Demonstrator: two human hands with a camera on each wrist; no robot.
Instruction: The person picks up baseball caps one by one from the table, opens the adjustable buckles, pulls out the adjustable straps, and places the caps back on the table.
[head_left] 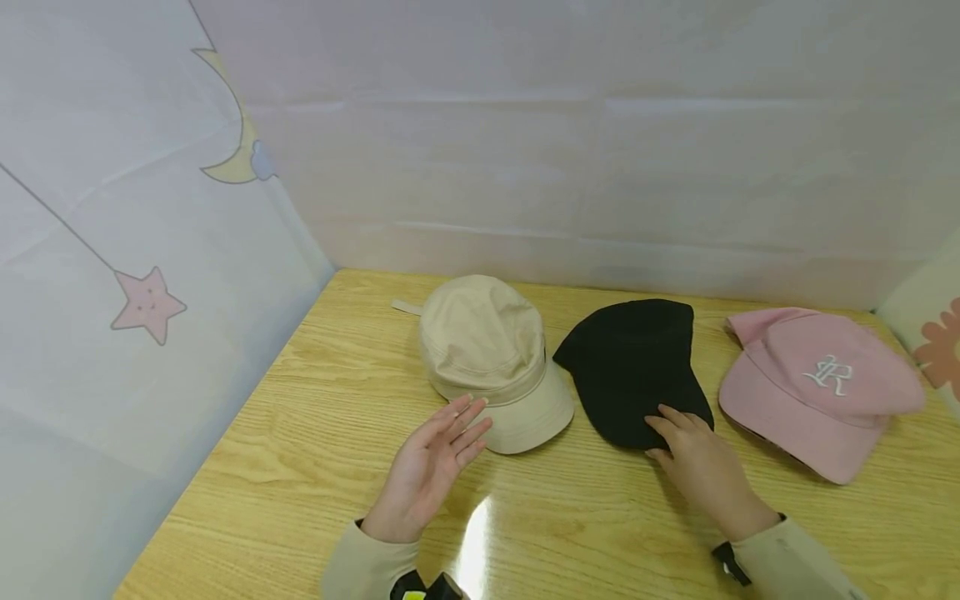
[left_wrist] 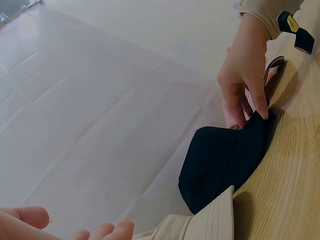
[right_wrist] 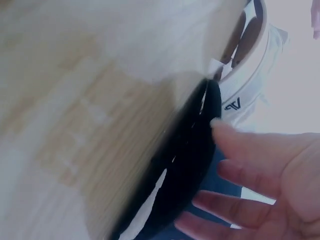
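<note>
Three caps lie side by side on a wooden table. In the middle is a black cap (head_left: 637,358), its brim toward me. My right hand (head_left: 701,467) pinches that brim near its right front corner, fingers on top and thumb at the edge. In the right wrist view the thumb (right_wrist: 235,142) meets the rim of the black cap (right_wrist: 187,155). To the left sits a beige cap (head_left: 480,333) with its strap sticking out behind. My left hand (head_left: 431,467) hovers palm up by the beige brim, fingers extended, holding nothing.
A pink cap (head_left: 817,383) with a white embroidered letter lies to the right of the black one. The wooden table (head_left: 300,467) ends at a pale cloth backdrop (head_left: 600,167) behind and on the left side. Both wrists wear black straps.
</note>
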